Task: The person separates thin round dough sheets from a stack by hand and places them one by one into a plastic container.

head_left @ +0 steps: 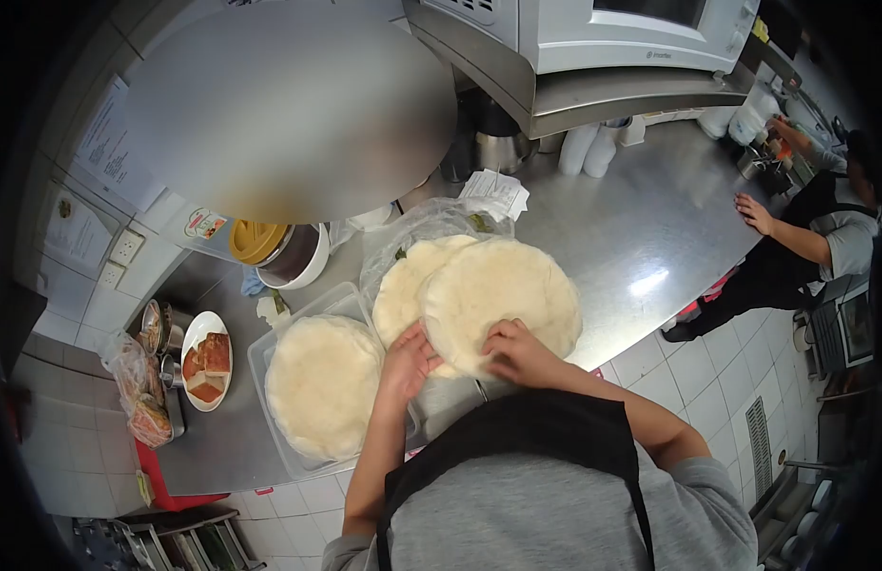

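Note:
Two pale, round pizza bases overlap on the counter in front of me. The upper pizza base lies partly over the lower pizza base. My left hand is at the near left edge of the upper base, its fingers closed at the rim and partly hidden. My right hand is curled at the near edge of the same base, fingers bent against it. Crumpled clear plastic bag shows behind the bases. To the left, more round bases sit in a clear plastic container.
A white plate of browned bread pieces stands at left, beside bagged food. Behind are a yellow-lidded jar, papers and white bottles. A microwave sits on a shelf above. A co-worker stands at right.

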{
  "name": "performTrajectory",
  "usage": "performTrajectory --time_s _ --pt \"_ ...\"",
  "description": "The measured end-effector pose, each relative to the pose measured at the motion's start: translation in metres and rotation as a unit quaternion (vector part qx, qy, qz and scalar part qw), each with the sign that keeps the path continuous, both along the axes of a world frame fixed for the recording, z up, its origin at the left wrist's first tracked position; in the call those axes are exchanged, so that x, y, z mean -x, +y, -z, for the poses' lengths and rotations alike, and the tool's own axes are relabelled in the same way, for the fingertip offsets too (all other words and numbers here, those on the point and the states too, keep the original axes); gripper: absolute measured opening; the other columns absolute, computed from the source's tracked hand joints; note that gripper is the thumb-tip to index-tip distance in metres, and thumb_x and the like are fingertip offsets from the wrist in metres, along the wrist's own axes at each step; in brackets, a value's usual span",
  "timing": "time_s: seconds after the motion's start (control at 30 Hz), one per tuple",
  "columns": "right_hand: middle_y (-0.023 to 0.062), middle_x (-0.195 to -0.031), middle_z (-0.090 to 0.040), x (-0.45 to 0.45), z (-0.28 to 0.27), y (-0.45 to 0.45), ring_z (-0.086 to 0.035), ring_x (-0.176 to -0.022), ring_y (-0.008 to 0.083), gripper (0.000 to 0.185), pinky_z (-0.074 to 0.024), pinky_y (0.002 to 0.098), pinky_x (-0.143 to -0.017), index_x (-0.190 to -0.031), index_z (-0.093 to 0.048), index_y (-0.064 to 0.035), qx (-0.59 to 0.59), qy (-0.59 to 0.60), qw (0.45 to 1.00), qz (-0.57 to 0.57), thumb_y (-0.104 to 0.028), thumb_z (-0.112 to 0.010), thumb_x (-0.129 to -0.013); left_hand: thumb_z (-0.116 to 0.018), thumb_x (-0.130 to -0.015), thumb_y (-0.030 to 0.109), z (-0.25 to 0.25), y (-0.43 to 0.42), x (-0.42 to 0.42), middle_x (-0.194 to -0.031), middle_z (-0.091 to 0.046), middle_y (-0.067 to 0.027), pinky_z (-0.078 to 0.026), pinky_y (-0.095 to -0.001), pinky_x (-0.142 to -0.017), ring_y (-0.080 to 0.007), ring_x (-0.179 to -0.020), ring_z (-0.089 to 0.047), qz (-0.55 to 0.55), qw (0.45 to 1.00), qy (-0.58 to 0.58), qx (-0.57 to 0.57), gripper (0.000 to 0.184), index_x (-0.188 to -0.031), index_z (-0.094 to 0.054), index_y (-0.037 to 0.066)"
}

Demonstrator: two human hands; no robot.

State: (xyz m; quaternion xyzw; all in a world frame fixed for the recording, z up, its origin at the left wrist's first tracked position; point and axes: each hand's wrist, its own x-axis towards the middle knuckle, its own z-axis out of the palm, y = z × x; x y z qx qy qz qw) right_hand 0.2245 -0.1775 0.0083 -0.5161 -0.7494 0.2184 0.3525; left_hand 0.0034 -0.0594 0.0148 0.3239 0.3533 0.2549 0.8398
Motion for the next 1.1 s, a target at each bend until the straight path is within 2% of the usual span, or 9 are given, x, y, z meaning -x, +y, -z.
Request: performTrajectory --time_s 0.23,0.43,0.53,0.63,0.73,0.83,0.9,1.0,1.1 --pt "0.0129 -0.115 -0.043 0.0 -0.023 0.004 -0.045 -0.106 0.0324 0.065 -0.0464 0.0387 -0.086 -0.113 -0.051 -0.0062 0.074 -0.053 0.996 -0.025 -0.017 -0.082 -0.057 -0.051 -0.091 0.004 -0.016 -0.056 -0.016 -0.113 -0.061 -0.0068 -0.055 -0.0288 -0.076 -0.0141 -0.096 -0.061 0.007 0.993 0.086 -0.076 0.033 -0.124 -0.049 0.005" --pt "0.0147 -0.115 -0.042 0.005 -0.028 0.01 -0.046 -0.108 0.0309 0.068 -0.0498 0.0362 -0.081 -0.121 -0.043 -0.0058 0.06 -0.091 0.994 -0.017 -0.01 -0.077 -0.062 -0.054 -0.088 0.004 -0.018 -0.043 -0.038 -0.102 -0.062 -0.0044 -0.054 -0.0246 -0.065 -0.0098 -0.083 -0.061 -0.033 0.97 0.169 -0.173 0.029 -0.117 -0.05 0.003" --pt "0.0093 -0.119 -0.045 0.003 -0.071 0.022 -0.047 -0.115 0.0225 0.059 -0.0484 0.0313 -0.082 -0.125 -0.038 -0.0053 0.196 0.256 0.945 -0.063 0.0 -0.067 -0.074 -0.054 -0.088 0.003 -0.074 -0.029 -0.05 -0.097 -0.061 -0.0035 -0.051 -0.023 -0.062 -0.0086 -0.078 -0.059 -0.092 0.963 0.066 -0.243 0.026 -0.114 -0.05 0.003" --pt "0.0069 -0.124 -0.043 -0.003 -0.123 0.031 -0.045 -0.119 0.0135 0.056 -0.0488 0.027 -0.078 -0.128 -0.036 -0.0046 0.201 0.453 0.856 -0.143 0.006 -0.06 -0.078 -0.052 -0.089 0.003 -0.157 -0.023 -0.067 -0.093 -0.06 -0.0025 -0.05 -0.0227 -0.062 -0.0083 -0.078 -0.059 -0.107 0.942 0.023 -0.316 0.023 -0.111 -0.049 0.002" --pt "0.0048 -0.122 -0.052 -0.01 -0.116 0.038 -0.052 -0.111 0.0111 0.05 -0.0471 0.0245 -0.079 -0.129 -0.038 -0.0057 0.166 0.544 0.815 -0.108 0.007 -0.056 -0.083 -0.052 -0.089 0.004 -0.17 -0.006 -0.086 -0.09 -0.058 -0.0023 -0.051 -0.0229 -0.064 -0.0084 -0.079 -0.059 -0.042 0.926 0.057 -0.37 0.02 -0.108 -0.049 0.002" --pt "0.0084 -0.124 -0.055 -0.023 -0.063 0.038 -0.056 -0.108 0.0159 0.035 -0.0483 0.0284 -0.085 -0.126 -0.044 -0.0041 0.267 0.654 0.708 -0.021 -0.006 -0.05 -0.092 -0.053 -0.091 0.009 -0.119 0.013 -0.107 -0.088 -0.058 -0.0035 -0.051 -0.0273 -0.071 -0.0129 -0.08 -0.06 0.019 0.958 0.057 -0.282 0.019 -0.108 -0.05 0.002" --pt "0.0103 -0.123 -0.055 -0.039 -0.037 0.032 -0.058 -0.107 0.0183 0.032 -0.0491 0.0306 -0.086 -0.125 -0.045 -0.0029 0.354 0.707 0.611 0.026 -0.014 -0.047 -0.095 -0.056 -0.09 0.009 -0.06 0.016 -0.107 -0.095 -0.057 -0.004 -0.051 -0.0283 -0.075 -0.0135 -0.087 -0.059 0.064 0.915 0.14 -0.374 0.024 -0.112 -0.05 0.002" --pt "0.0103 -0.113 -0.061 -0.051 -0.005 0.017 -0.061 -0.102 0.0211 0.033 -0.051 0.0335 -0.084 -0.122 -0.048 -0.0029 0.384 0.706 0.593 0.037 -0.023 -0.045 -0.097 -0.063 -0.085 0.009 -0.01 -0.006 -0.096 -0.1 -0.057 -0.0052 -0.049 -0.0298 -0.079 -0.0158 -0.093 -0.058 0.105 0.863 0.203 -0.449 0.03 -0.113 -0.054 0.002" --pt "0.0086 -0.103 -0.064 -0.05 0.007 0.012 -0.064 -0.093 0.0187 0.027 -0.0533 0.0323 -0.079 -0.114 -0.055 -0.0033 0.368 0.681 0.63 0.06 -0.021 -0.05 -0.095 -0.071 -0.077 0.01 -0.02 -0.027 -0.098 -0.103 -0.056 -0.0069 -0.049 -0.0316 -0.078 -0.0192 -0.094 -0.057 0.104 0.815 0.242 -0.516 0.035 -0.108 -0.058 0.003"
